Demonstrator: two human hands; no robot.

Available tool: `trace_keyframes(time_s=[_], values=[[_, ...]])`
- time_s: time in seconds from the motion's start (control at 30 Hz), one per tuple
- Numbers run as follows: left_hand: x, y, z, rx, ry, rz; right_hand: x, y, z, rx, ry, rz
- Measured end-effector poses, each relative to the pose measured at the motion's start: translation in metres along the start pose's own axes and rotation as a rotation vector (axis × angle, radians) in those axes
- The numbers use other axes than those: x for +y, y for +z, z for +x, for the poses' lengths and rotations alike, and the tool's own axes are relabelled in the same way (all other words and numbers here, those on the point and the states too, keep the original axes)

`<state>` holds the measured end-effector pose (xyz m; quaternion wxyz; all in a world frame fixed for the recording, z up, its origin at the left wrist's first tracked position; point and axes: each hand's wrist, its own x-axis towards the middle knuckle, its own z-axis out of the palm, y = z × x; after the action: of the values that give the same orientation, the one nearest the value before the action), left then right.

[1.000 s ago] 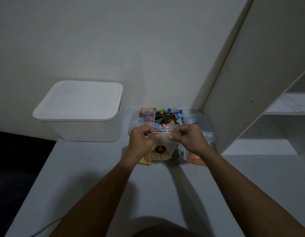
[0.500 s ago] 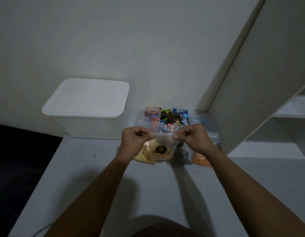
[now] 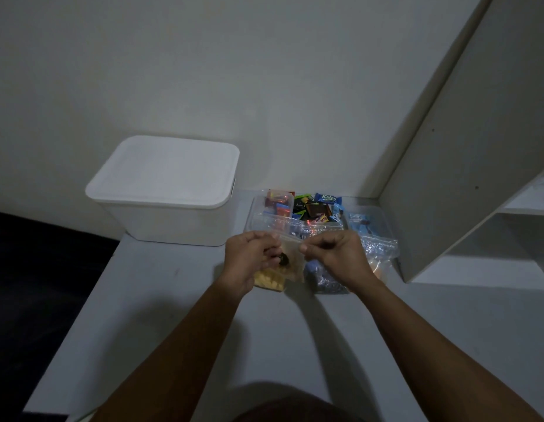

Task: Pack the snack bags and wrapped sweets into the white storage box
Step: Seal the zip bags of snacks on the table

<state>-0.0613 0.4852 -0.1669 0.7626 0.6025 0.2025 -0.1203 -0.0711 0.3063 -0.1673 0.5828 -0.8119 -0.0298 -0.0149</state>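
A person's two forearms reach away from the camera over a pale desk (image 3: 179, 300). The left hand (image 3: 249, 263) and right hand (image 3: 331, 257) each pinch one top corner of a small clear snack bag (image 3: 290, 260), fingers curled tight on its upper edge. Holding it this way keeps the bag hanging with its mouth up, probably so the seal can be pressed shut before packing. Its top edge runs left to right; its length hangs downward. The contents are dim, perhaps biscuits with a dark label. The bag hangs just above other clear bags on the desk. Just beyond, a clear tray (image 3: 255, 214) holds bright wrapped sweets (image 3: 313, 208). The white storage box (image 3: 167, 190) sits far left, lid on, near the tray.
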Motion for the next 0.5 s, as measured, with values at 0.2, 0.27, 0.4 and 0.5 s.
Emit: trace_keyframes(time_s=[0.2, 0.27, 0.4, 0.5], values=[[0.001, -0.006, -0.001, 0.01, 0.021, -0.039, -0.003, 0.014, 0.002, -0.042, 0.072, 0.071], [0.001, -0.01, -0.002, 0.017, 0.054, -0.011, -0.003, 0.021, 0.004, -0.04, 0.128, 0.045], [-0.001, -0.024, -0.003, 0.05, 0.111, 0.066, -0.007, 0.037, 0.009, -0.096, 0.17, 0.003], [-0.008, -0.042, 0.005, 0.22, 0.134, 0.087, -0.01, 0.054, 0.017, -0.165, 0.148, -0.062]])
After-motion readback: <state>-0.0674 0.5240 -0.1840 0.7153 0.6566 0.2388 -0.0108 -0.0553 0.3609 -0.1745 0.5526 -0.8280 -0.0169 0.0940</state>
